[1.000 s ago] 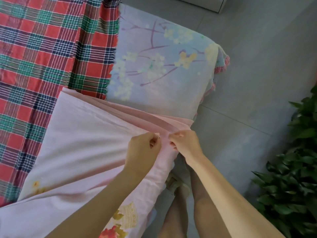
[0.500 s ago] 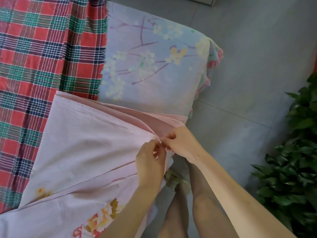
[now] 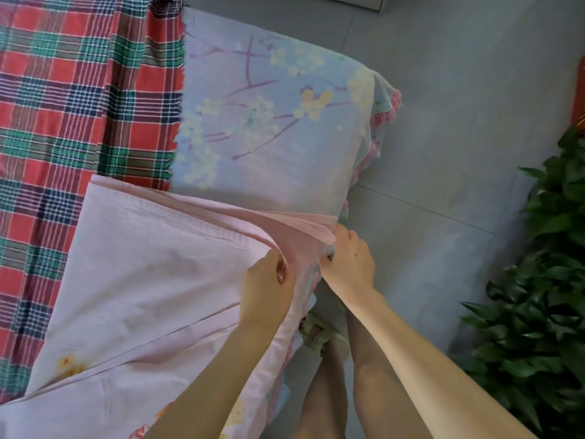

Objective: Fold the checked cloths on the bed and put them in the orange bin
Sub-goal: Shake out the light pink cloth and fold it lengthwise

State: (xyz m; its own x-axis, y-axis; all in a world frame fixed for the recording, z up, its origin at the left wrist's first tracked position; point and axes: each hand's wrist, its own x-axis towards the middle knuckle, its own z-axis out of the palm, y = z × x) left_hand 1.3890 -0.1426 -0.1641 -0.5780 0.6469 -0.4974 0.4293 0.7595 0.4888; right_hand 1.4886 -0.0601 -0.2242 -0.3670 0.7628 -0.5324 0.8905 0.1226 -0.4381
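A red, green and blue checked cloth lies spread over the left part of the bed. A pale pink sheet with flower prints covers its near edge. My left hand pinches the upper layer of the pink sheet at the bed's right edge. Just to its right, my right hand grips the lower pink layers at the same corner. A strip of something orange-red shows at the right frame edge; what it is cannot be told.
A light blue floral bedsheet with a pink lace trim covers the mattress corner. Grey tiled floor runs along the bed's right side. A leafy green plant stands at the right. My legs and a sandalled foot are beside the bed.
My two hands have drawn slightly apart at the pink sheet's corner, the left sliding down and the right staying at the edge, separating the layers. The view has shifted a little.
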